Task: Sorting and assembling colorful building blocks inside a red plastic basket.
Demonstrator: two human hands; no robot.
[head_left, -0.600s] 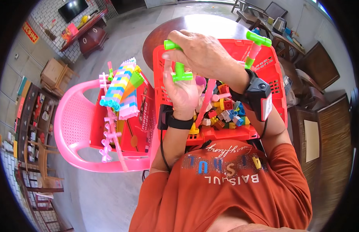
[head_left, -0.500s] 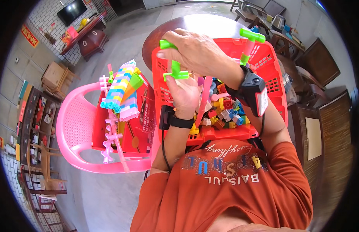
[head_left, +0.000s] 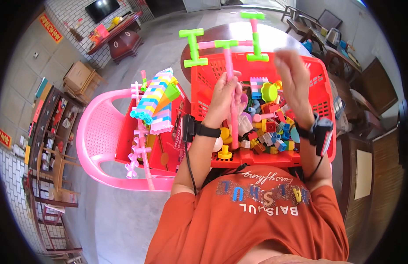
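The left hand [head_left: 222, 99] grips the long pink rod of a tube frame [head_left: 228, 61], fingers wrapped round it. The frame stands up over the red basket [head_left: 204, 99], its green end pieces past the far rim, and the rod's lower end hangs over the bricks [head_left: 265, 138] inside; whether it touches them I cannot tell. The right hand [head_left: 295, 81] is raised above the basket's right side, fingers stretched and close together, slightly blurred, apart from the frame. A green cup [head_left: 269, 91] lies among the bricks.

Beyond the basket is a round brown table [head_left: 281, 42], its top shiny with light; whether the basket rests on it is hidden. To the left, a pink chair [head_left: 95, 136] bears a red box [head_left: 124, 143], with a striped brick build [head_left: 156, 97] on top and a pink tube piece [head_left: 142, 149] along its side.

The floor [head_left: 114, 224] is smooth and grey. At the far left a TV [head_left: 102, 9] hangs on a white brick wall above a dark red sideboard [head_left: 125, 42]. Nearer on that side are a carton [head_left: 79, 75] and crowded shelves [head_left: 52, 125]. On the right are dark wooden seats and a kettle [head_left: 333, 36].
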